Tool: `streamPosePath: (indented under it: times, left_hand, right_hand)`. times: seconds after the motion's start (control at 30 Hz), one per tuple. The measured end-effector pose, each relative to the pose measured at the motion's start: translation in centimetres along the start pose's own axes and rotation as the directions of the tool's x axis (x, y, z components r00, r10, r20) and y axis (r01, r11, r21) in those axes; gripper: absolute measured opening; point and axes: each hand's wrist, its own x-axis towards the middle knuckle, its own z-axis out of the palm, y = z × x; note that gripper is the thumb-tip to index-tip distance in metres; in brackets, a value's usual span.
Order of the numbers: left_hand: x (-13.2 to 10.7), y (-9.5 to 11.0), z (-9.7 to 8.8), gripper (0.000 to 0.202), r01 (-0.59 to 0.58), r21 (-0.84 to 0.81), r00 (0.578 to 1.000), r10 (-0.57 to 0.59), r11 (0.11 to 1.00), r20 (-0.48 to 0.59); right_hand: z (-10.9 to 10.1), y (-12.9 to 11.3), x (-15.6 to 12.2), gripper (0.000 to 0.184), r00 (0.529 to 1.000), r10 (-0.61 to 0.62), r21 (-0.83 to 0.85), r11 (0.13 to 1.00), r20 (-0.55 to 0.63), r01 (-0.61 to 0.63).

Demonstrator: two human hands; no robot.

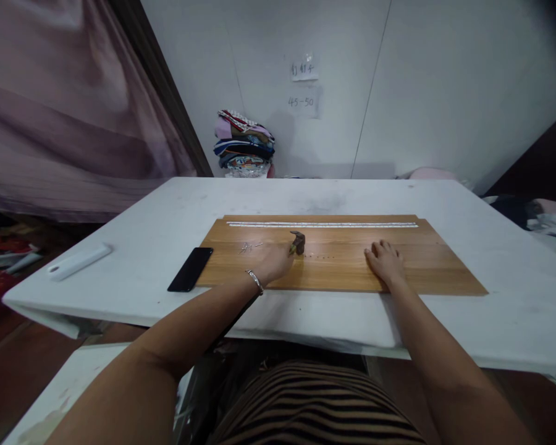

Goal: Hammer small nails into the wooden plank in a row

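My left hand [276, 263], with a silvery bracelet at the wrist, is closed around the handle of a hammer [298, 242]. The dark hammer head is just above a brown wooden board [435, 266]; whether it touches the board I cannot tell. My right hand [385, 261] rests on the right half of the board, fingers bent and somewhat apart, with nothing visible in them. Between the hands runs a short row of small dark nail heads [323, 257]. Loose nails [250, 248] lie on the board to the left of the hammer.
White strips with markings [322, 225] run along the board's far side. A black phone [189, 269] lies at its left edge. Further left is a white elongated object [80, 261] on the white table [139, 247]. Folded cloths [244, 145] are stacked behind the table by the wall.
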Motion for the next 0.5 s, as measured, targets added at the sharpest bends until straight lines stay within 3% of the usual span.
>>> streamPosePath:
  times: [0.5]
  left_hand:
    - [-0.3,0.8,-0.6,0.030,0.026,-0.034,1.000,-0.026,0.999,0.001]
  right_hand:
    - [0.0,0.0,0.0,0.043,1.000,-0.005,-0.003,1.000,0.003,0.005]
